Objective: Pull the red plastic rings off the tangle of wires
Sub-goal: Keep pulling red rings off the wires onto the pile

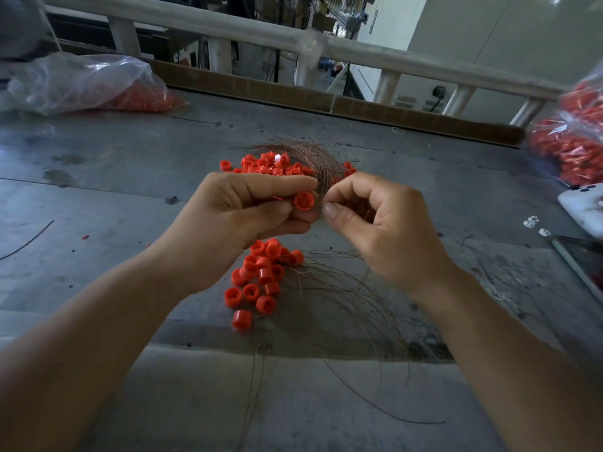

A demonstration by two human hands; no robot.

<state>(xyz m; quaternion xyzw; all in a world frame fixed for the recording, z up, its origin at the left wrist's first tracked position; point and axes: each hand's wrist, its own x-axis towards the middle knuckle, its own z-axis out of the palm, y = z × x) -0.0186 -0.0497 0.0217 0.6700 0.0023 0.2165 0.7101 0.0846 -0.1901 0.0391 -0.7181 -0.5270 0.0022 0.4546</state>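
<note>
Your grey tabletop point(98, 197) carries one clear bag point(81, 83) of red parts at far left and a second bag point(574, 138) at far right. The tangle of wires point(313, 154) lies just beyond your hands, beside a far heap of rings point(267, 164). A near heap of rings point(261, 278) sits under them. Your left hand point(248, 210) pinches a red ring point(304, 200). Your right hand point(375, 230) has its fingers pressed together on a wire strand point(321, 187) beside the ring.

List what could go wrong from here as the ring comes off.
1. The left hand pinches the ring only at its fingertips; it may pop free and roll across the table.
2. The right hand pinches thin wire; a hard pull could drag the tangle along or nick skin.
</note>
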